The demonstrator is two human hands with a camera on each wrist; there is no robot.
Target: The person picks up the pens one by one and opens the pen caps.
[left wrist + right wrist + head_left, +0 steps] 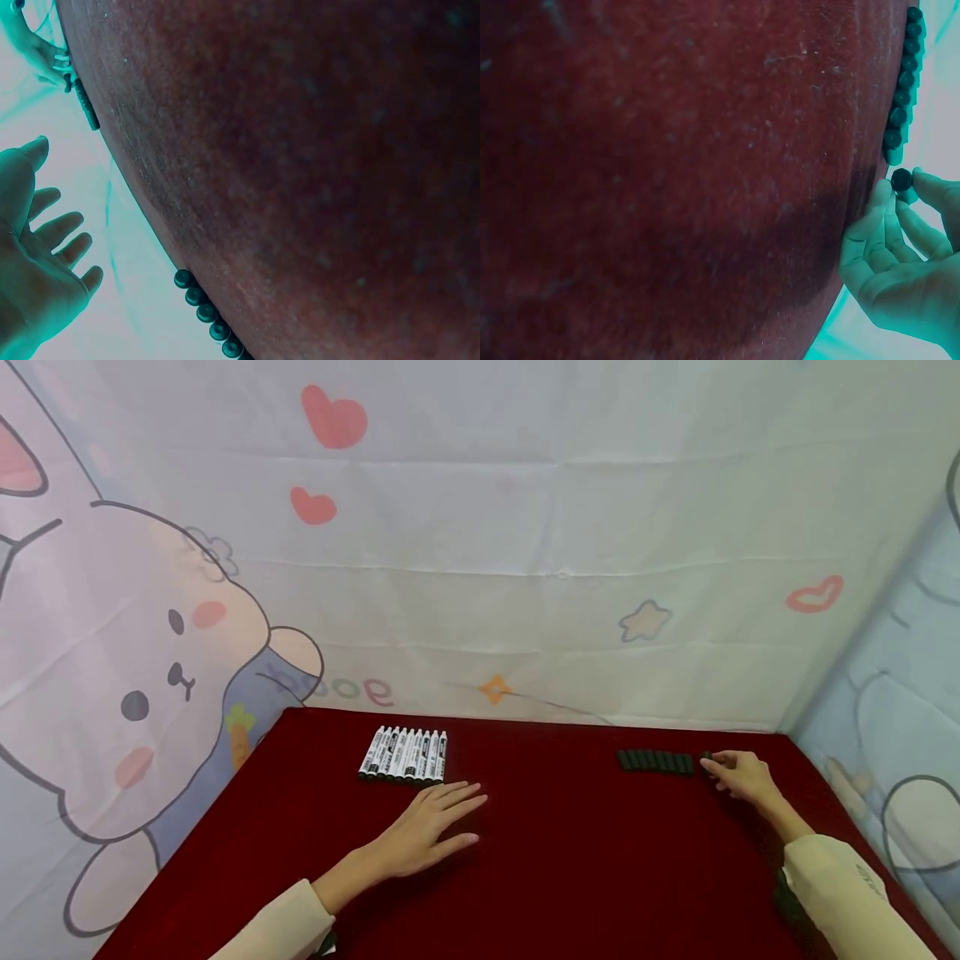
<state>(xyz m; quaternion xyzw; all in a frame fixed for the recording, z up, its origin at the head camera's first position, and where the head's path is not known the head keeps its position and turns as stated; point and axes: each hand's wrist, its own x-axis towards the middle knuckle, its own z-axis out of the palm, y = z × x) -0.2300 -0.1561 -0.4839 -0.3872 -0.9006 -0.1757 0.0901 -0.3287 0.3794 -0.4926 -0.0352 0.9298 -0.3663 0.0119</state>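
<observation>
My right hand (741,775) pinches a short black marker cap (901,180) between thumb and fingertips at the right of the table. Just left of it, a row of similar black caps (655,761) lies side by side. White markers (405,754) with black rear ends lie in a tidy row at the back left, tapered tips facing the wall. My left hand (420,835) is palm down with fingers spread, in front of the markers and holding nothing. In the left wrist view, the markers' black round ends (206,313) show at the bottom.
A dark red cloth (570,852) covers the table. Behind it hangs a pale printed curtain (465,527) with hearts and a cartoon animal. Another printed curtain (900,710) stands along the right edge.
</observation>
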